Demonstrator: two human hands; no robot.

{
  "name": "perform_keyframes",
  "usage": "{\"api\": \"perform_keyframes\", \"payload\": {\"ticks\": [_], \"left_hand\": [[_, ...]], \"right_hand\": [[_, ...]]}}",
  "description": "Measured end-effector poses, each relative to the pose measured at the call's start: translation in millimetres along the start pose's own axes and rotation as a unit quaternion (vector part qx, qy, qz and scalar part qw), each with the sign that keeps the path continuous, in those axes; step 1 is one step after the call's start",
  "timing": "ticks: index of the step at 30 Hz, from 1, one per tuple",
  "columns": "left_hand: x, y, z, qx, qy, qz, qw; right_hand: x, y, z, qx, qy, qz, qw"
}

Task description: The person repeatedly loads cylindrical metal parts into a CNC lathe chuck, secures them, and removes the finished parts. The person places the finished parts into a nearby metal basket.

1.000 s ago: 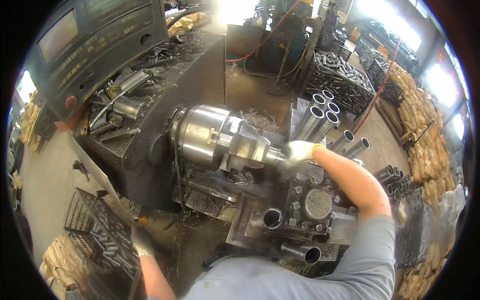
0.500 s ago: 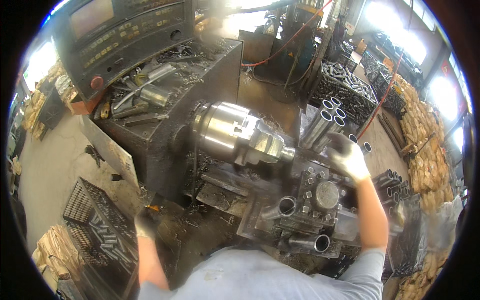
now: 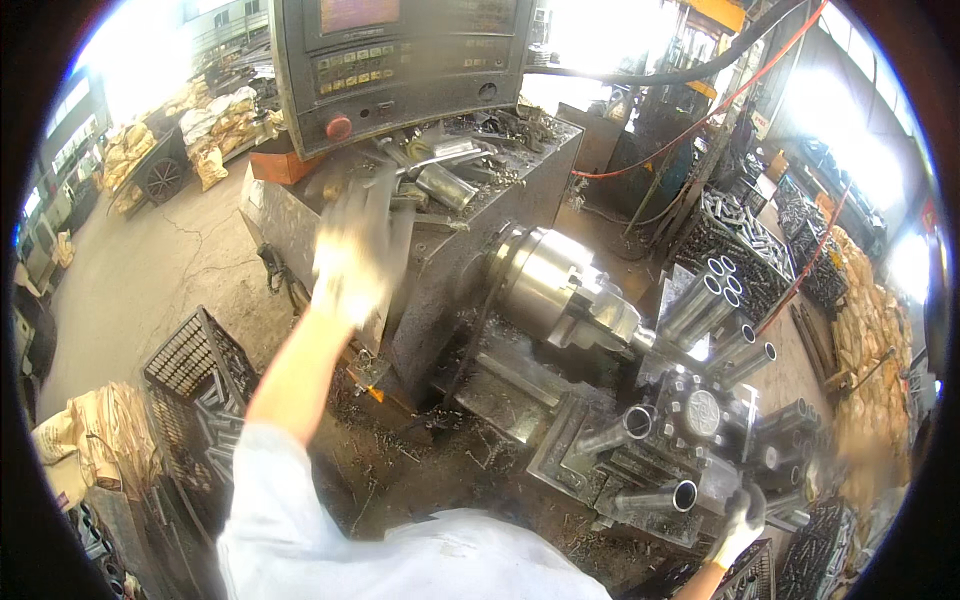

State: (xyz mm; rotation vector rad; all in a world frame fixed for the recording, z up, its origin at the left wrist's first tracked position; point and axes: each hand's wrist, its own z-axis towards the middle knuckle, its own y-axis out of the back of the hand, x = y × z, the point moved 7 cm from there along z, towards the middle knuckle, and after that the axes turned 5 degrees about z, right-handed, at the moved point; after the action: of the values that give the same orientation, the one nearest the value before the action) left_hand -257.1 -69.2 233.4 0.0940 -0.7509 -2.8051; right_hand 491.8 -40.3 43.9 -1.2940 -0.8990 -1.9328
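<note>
Left hand [image 3: 352, 255]: gloved and blurred, fingers seemingly extended — nothing visible in its grip; on the near side of the control panel [image 3: 420, 85] and its red button [image 3: 339, 127].
Right hand [image 3: 743, 518]: gloved, at near right, beside the nearer tube [image 3: 650, 498]; cannot tell how closed it is or whether it holds anything.
Chuck [image 3: 540, 285]: mid-scene, left of the tool post [image 3: 703, 415], a bright metal end [image 3: 643, 340] protruding at its right.
Standing tubes [image 3: 697, 308]: beyond the tool post.
Step at the lathe: apparently a reach toward the panel — both hands off the chuck.
Next move: seems to call for clearing the cluttered ledge [image 3: 550, 160].
</note>
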Motion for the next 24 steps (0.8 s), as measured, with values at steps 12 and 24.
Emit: {"api": "perform_keyframes", "payload": {"ticks": [12, 24], "left_hand": [[-42, 4, 11, -0.048, -0.013, -0.072, 0.996], [-173, 123, -521, 0.619, 0.342, -0.202, 0.677]], "right_hand": [[27, 0, -96, 0.123, 0.089, -0.131, 0.98], [19, -126, -106, 0.415, 0.011, -0.067, 0.907]]}}
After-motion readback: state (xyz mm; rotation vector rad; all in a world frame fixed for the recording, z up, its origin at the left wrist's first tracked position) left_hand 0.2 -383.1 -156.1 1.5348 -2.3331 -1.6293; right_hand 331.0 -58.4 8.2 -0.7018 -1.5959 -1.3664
